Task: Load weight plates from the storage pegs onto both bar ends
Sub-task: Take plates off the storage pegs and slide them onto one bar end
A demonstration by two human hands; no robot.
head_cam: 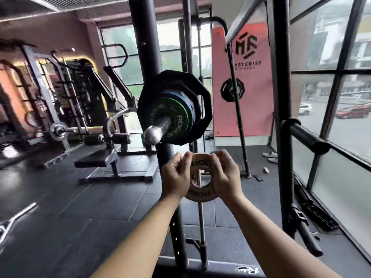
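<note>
At the rack upright [148,47], the bar end carries a large black many-sided plate [203,93] and a green-rimmed plate [160,109], with bare sleeve [160,128] left outboard. Just below the sleeve tip, a small pale plate [200,195] is held on edge between left hand [174,177] and right hand [225,177], the fingers of both curled over its rim. Judged light, rigid and smooth; gripping opposite sides of the rim keeps the centre hole clear.
</note>
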